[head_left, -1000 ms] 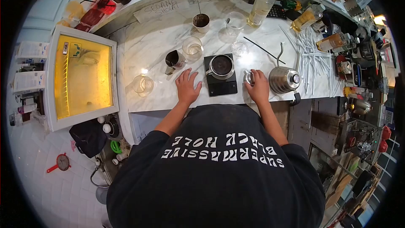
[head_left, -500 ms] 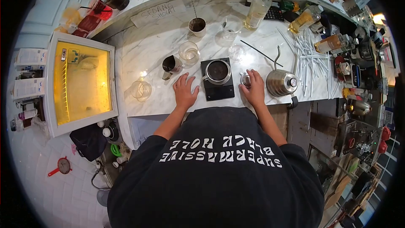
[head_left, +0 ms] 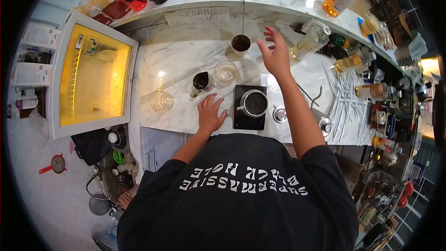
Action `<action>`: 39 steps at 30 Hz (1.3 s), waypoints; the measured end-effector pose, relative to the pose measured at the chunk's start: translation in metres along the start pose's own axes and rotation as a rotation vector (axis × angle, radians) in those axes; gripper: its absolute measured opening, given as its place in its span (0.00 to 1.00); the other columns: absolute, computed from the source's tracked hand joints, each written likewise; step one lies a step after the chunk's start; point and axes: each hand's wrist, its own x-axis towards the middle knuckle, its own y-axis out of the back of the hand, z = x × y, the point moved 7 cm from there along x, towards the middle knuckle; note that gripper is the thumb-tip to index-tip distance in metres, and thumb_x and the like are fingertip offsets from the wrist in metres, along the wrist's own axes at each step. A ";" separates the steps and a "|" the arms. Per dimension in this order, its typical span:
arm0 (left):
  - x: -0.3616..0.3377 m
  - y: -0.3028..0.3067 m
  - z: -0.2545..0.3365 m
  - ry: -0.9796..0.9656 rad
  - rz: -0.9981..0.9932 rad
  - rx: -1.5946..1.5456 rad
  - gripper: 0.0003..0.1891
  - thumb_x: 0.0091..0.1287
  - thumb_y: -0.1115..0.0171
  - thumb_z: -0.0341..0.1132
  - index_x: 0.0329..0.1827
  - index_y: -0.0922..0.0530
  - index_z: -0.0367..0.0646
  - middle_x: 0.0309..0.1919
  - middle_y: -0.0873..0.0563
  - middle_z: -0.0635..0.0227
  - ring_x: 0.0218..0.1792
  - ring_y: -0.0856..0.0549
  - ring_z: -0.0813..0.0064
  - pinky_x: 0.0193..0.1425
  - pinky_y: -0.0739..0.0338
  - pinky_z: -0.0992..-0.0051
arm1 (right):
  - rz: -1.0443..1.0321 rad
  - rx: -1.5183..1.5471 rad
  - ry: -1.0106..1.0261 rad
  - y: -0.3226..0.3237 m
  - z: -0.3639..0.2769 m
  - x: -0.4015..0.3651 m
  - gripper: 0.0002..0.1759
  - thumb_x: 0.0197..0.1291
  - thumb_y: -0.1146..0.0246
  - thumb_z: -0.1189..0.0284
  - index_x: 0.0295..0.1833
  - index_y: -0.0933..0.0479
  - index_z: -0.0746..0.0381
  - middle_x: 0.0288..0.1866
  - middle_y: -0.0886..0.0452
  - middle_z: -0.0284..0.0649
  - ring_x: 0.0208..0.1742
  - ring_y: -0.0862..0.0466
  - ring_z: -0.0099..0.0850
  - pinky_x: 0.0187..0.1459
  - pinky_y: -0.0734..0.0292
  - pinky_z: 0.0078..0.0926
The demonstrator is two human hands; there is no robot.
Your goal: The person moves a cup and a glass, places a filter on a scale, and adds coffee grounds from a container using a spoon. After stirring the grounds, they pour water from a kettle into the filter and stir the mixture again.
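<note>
Loosely spread, the left hand (head_left: 212, 115) rests left of the scale (head_left: 241, 123); the right hand (head_left: 276, 56), wide and seemingly empty, is beyond it. Also beyond it stands the cup (head_left: 240, 45), likely light and tippy, best held round its wall.

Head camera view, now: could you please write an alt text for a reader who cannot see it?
A person's open right hand is outstretched above a marble-patterned counter, beside a cup with a long stirrer standing in it. The left hand is near a black scale, which bears a handled vessel of something dark.
</note>
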 end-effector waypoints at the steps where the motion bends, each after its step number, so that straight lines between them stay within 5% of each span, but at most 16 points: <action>1: 0.000 -0.001 -0.001 0.003 -0.010 -0.001 0.29 0.65 0.25 0.45 0.69 0.18 0.49 0.77 0.26 0.56 0.79 0.30 0.51 0.80 0.40 0.47 | -0.019 -0.024 -0.007 -0.012 0.002 0.018 0.32 0.68 0.26 0.61 0.72 0.22 0.64 0.63 0.13 0.49 0.58 0.11 0.41 0.58 0.16 0.40; 6: 0.002 -0.001 -0.003 0.034 -0.008 -0.019 0.28 0.64 0.26 0.47 0.67 0.17 0.49 0.76 0.23 0.56 0.77 0.28 0.52 0.79 0.39 0.47 | -0.262 -0.344 -0.265 -0.074 0.053 0.064 0.32 0.67 0.32 0.50 0.61 0.12 0.68 0.62 0.12 0.60 0.66 0.13 0.56 0.68 0.19 0.46; 12: 0.002 -0.003 -0.005 0.056 -0.049 -0.010 0.28 0.64 0.26 0.48 0.67 0.17 0.49 0.76 0.23 0.57 0.77 0.28 0.52 0.79 0.39 0.48 | -0.213 -0.462 0.211 -0.102 0.065 0.070 0.18 0.73 0.34 0.60 0.49 0.09 0.64 0.52 0.10 0.56 0.53 0.13 0.59 0.59 0.19 0.55; 18: 0.002 -0.005 -0.006 0.069 -0.073 -0.005 0.28 0.64 0.26 0.48 0.67 0.17 0.49 0.77 0.24 0.58 0.78 0.29 0.52 0.80 0.39 0.48 | -0.323 -0.332 0.130 -0.077 0.024 0.046 0.14 0.75 0.34 0.65 0.44 0.11 0.66 0.41 0.11 0.53 0.45 0.12 0.54 0.48 0.19 0.51; 21: 0.002 -0.007 -0.008 0.067 -0.080 0.002 0.29 0.64 0.26 0.48 0.68 0.17 0.50 0.78 0.25 0.58 0.79 0.30 0.52 0.80 0.40 0.47 | -0.145 -0.278 0.227 -0.057 0.016 0.037 0.15 0.75 0.31 0.64 0.45 0.11 0.67 0.37 0.09 0.50 0.37 0.11 0.52 0.43 0.18 0.43; 24: 0.002 -0.009 -0.008 0.057 -0.074 0.003 0.29 0.64 0.26 0.48 0.68 0.17 0.50 0.78 0.26 0.58 0.79 0.30 0.51 0.80 0.40 0.46 | -0.070 -0.184 0.071 -0.038 0.016 0.028 0.16 0.78 0.33 0.65 0.44 0.11 0.68 0.41 0.07 0.49 0.35 0.10 0.42 0.42 0.18 0.38; 33: 0.004 -0.008 -0.009 0.084 -0.088 0.037 0.30 0.65 0.28 0.50 0.70 0.19 0.52 0.78 0.26 0.60 0.79 0.31 0.54 0.79 0.40 0.48 | 0.248 0.432 -0.276 0.008 0.032 -0.001 0.18 0.83 0.38 0.65 0.51 0.16 0.72 0.41 0.06 0.44 0.38 0.13 0.26 0.45 0.18 0.26; 39: 0.003 -0.008 -0.007 0.060 -0.077 0.055 0.30 0.66 0.28 0.50 0.71 0.19 0.53 0.78 0.26 0.60 0.79 0.31 0.54 0.79 0.40 0.49 | 0.288 0.449 -0.366 0.060 -0.015 -0.066 0.20 0.86 0.44 0.63 0.54 0.17 0.70 0.44 0.07 0.47 0.47 0.08 0.29 0.52 0.17 0.28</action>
